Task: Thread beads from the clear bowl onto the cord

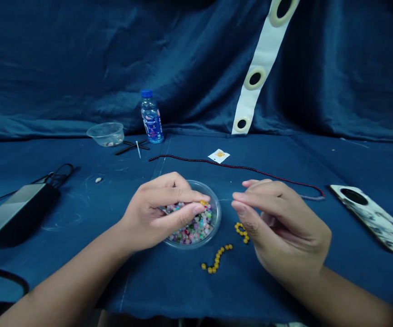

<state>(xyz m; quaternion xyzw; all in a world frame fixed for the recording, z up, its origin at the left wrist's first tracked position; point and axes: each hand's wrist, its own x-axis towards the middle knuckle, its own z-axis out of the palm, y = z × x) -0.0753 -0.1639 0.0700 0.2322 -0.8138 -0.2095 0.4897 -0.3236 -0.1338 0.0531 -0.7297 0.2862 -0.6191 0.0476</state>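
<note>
My left hand (165,206) is over the bowl, thumb and forefinger pinched on a yellow bead (203,203). Under it stands a clear round plastic bowl (218,218) of many small coloured beads (196,231), partly covered by the hand. To the right, my right hand (281,222) is closed, thumb and forefinger tips pressed together. A faint thin line runs between the hands; whether the right fingers hold it I cannot tell. On the cloth lie a curved row of yellow beads (217,260) and a small cluster of yellow beads (241,231) beside the right hand.
Behind the bowl stretches a dark red beaded string (196,160), near a small white packet (219,156). A bottle (151,119), a clear tub (106,135) and dark crossed sticks (131,147) stand or lie back left. A phone (370,218) lies right, a dark box-like device (15,213) left.
</note>
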